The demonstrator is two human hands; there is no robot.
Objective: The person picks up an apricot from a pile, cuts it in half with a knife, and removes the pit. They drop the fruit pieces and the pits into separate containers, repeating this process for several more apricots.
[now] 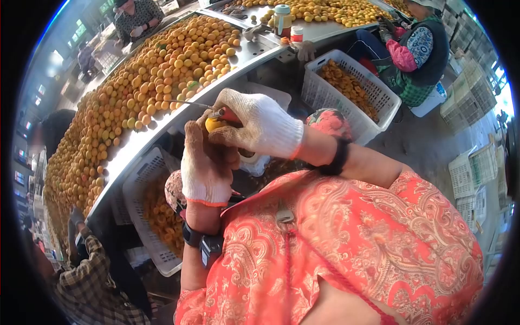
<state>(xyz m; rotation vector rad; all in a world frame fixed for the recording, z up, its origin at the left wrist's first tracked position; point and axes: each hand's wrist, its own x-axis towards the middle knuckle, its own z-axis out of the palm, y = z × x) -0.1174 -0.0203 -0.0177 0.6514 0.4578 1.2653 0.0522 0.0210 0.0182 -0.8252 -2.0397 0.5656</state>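
Both my hands wear white knit gloves with soiled brown fingers, and they meet in front of my chest. My left hand [206,162] is closed around a yellow-orange apricot [215,124], partly hidden by the fingers. In my right hand [257,119] is a small knife with a red handle [229,114]; its thin blade [187,102] points to the left, above the apricot. The right fingers press close against the fruit. Beyond my hands, a large heap of apricots [162,70] covers the metal table [130,146].
White plastic crates with cut apricots stand below the table, one at left [162,260] and one at right [379,122]. A co-worker [428,54] sits at the right; others work at the left and far side. A bottle [281,21] and a small jar [296,34] stand on the table.
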